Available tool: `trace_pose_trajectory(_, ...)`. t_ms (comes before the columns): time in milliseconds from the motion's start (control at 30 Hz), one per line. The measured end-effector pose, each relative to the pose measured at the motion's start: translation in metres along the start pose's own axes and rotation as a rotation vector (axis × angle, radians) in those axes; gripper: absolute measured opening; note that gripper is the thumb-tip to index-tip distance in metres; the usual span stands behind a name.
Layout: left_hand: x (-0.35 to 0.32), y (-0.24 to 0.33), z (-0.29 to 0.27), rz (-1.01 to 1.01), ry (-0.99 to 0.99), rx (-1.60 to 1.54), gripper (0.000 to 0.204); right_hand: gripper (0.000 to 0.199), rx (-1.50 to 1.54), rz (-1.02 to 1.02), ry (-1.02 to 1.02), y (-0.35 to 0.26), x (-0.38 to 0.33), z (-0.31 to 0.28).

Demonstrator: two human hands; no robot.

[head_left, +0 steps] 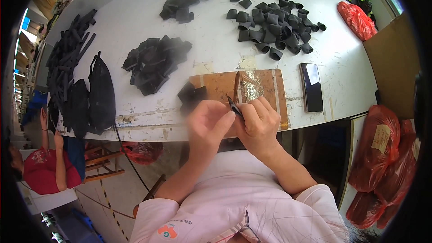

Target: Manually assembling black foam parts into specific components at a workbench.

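Your right hand (258,119) was clamped on a small black piece (235,108), pinching it so that its dark tip stuck out forward and to the left of the fingers. Your left hand (209,121), blurred, was just beside it with the thumb and fingers apart and the thumb pointing toward the piece; whether it touched the piece, you could not tell from this view.

Beneath and ahead of both hands lay a brown board (211,85) on the white desk (342,63). A thin brown stick (237,86) showed on the board, just ahead of the right hand. A few loose black patches (191,95) lay just ahead and to the left of your left hand, and beyond them a heap of flat black pieces (157,63).

Well ahead of the right hand, slightly to its right, spread a pile of black tubular pieces (274,22). A phone (311,87) lay to the right of that hand, with a red plastic bag (357,20) farther off. Well to the left of your left hand were a black pouch (101,94) and many black strips (67,58).
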State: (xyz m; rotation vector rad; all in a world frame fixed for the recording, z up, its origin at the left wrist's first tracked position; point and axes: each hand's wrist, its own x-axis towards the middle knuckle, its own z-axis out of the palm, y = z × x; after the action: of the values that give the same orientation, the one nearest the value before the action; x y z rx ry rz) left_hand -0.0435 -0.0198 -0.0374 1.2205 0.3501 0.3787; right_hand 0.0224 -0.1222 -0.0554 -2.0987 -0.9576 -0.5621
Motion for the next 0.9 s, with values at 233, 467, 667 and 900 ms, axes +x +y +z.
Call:
trace_pose_trajectory(233, 0.001, -0.004, -0.001, -0.088, 0.017, -0.005, 0.008, 0.015, -0.174, -0.118, -0.008, 0.003, -0.003, 0.004)
trace_pose_trajectory(467, 0.004, -0.004, 0.000, -0.100, 0.070, 0.122, 0.005, 0.017, -0.138, -0.041, -0.138, 0.003, -0.003, -0.004)
trace_pose_trajectory(667, 0.005, -0.008, -0.014, 0.008, -0.056, 0.392, 0.010, 0.028, 0.420, 0.202, -0.255, 0.003, 0.006, -0.025)
trace_pose_trajectory(900, 0.004, -0.014, 0.004, 0.601, 0.108, 0.917, 0.001, 0.016, 0.110, 0.030, -0.074, -0.007, 0.009, -0.008)
